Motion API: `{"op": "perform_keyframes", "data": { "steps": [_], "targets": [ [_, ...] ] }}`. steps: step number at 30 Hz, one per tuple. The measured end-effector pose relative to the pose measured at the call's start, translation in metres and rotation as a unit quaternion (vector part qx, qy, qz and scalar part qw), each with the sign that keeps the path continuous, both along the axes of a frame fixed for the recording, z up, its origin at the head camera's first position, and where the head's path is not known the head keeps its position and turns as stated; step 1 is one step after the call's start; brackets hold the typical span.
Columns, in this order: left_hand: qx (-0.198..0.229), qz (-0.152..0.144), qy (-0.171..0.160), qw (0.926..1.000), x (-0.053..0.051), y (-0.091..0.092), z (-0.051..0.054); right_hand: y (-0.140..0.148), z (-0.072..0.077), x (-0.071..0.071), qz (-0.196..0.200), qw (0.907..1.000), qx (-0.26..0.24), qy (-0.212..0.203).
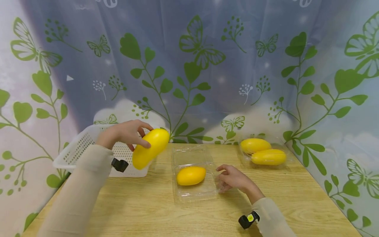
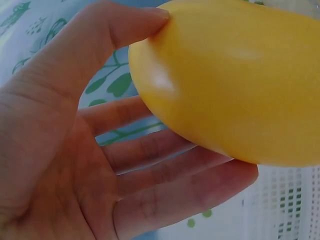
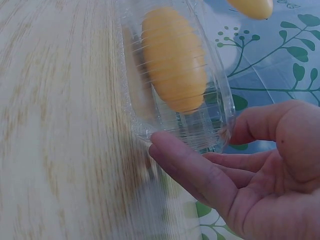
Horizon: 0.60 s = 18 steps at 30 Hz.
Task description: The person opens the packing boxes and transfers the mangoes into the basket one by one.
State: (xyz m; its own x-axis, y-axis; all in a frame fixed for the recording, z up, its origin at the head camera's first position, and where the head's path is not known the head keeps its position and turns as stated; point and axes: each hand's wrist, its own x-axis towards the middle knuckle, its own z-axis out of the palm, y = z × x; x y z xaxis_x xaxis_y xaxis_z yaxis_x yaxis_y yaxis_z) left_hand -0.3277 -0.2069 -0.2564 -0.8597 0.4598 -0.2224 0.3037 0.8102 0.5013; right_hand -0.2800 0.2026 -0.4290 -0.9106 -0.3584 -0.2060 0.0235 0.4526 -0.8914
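My left hand point(image 1: 131, 133) grips a yellow mango point(image 1: 152, 146) in the air by the front right of a white basket. In the left wrist view the thumb lies on one side of the mango and the fingers point(image 2: 200, 187) on the other. On the table stands an open clear plastic clamshell box point(image 1: 195, 196) with its lid folded back, holding another mango point(image 1: 191, 175). My right hand point(image 1: 234, 179) holds the box's right side. Thumb and fingers point(image 3: 190, 170) meet the side wall and rim in the right wrist view.
The white perforated basket point(image 1: 74, 148) stands at the back left; the left arm hides part of it. At the back right, a clear box point(image 1: 244, 158) holds two yellow mangoes point(image 1: 268, 157). A leaf-and-butterfly curtain point(image 1: 192, 108) borders the wooden table point(image 1: 142, 210).
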Motion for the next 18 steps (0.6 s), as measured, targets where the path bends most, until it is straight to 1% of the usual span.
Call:
{"op": "perform_keyframes", "data": {
  "steps": [1,4,13,18],
  "targets": [
    [-0.002,0.005,0.001,1.0000,0.000,-0.002,0.001,0.000,0.000,0.000,-0.002,1.0000,0.000,-0.001],
    [-0.007,0.009,0.004,0.9999,0.002,-0.008,0.004,0.000,-0.001,-0.001,-0.003,1.0000,-0.001,-0.003],
    [-0.004,0.018,0.012,0.9998,-0.001,-0.026,0.004,0.000,-0.001,0.000,-0.006,1.0000,-0.002,-0.003],
    [-0.004,0.019,0.018,0.9996,-0.001,-0.034,0.007,0.001,0.000,-0.002,-0.007,1.0000,0.001,0.001]
  ]
}}
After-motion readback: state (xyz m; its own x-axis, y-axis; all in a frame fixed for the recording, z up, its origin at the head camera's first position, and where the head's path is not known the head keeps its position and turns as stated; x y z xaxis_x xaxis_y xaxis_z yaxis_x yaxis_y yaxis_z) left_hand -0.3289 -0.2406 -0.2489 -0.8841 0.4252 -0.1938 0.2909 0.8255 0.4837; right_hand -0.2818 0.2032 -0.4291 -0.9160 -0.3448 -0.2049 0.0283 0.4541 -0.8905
